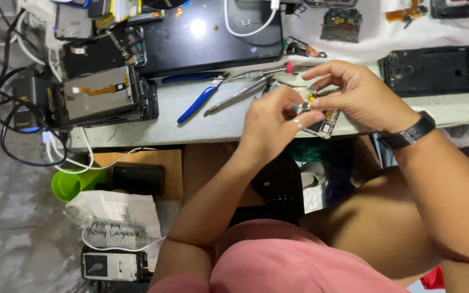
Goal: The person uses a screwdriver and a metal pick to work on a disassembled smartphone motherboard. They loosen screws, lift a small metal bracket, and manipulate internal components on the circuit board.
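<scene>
An opened phone body (321, 122) with bare circuit parts lies at the front edge of the pale worktop (191, 116). My left hand (270, 127) grips its near side, fingers curled over it. My right hand (354, 92), with a dark watch on the wrist, pinches a small part on top of the phone between thumb and fingertips. Blue-handled pliers (199, 100), metal tweezers (237, 95) and a red-tipped screwdriver (261, 72) lie just left of my hands.
A stack of phone screens (101, 95) sits at the left, a black slab (213, 32) behind, a black phone frame (435, 68) at the right. Cables hang off the left edge. Below are a green cup (71, 184), a plastic bag (115, 217) and my knees.
</scene>
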